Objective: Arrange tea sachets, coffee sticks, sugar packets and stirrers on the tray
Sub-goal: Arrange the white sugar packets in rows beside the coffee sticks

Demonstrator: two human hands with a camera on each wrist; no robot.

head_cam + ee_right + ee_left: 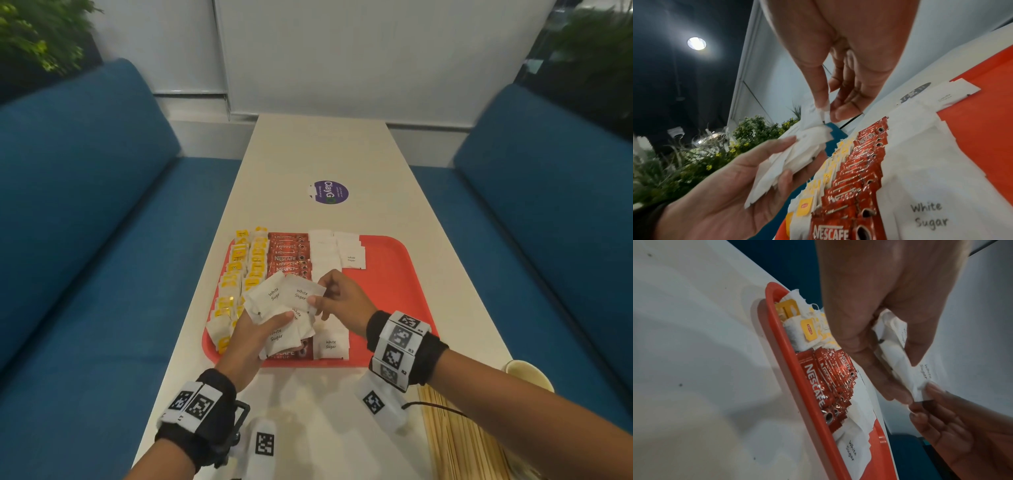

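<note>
**Peeling one sugar packet off the fanned stack**

While fanning white sugar packets (274, 298) in left hand (255, 337), fingers curled round stack above red tray (394, 274). Right hand (342, 298) pinching corner of top packet (303, 293). Best drawn off singly, kept flat, then laid beside sugar column (323, 255) right of Nescafe coffee sticks (289, 260) and tea sachets (239, 270). Stirrers (455, 438) waiting on desk (325, 154).

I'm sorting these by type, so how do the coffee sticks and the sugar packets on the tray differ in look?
The coffee sticks are glossy red with white NESCAFE print; the sugar packets are plain white paper with "White Sugar" in dark script. The coffee sticks fill one overlapping column; the sugar packets lie in a full column with a second one just started at the far end. Both lie flat on the red tray.
</note>
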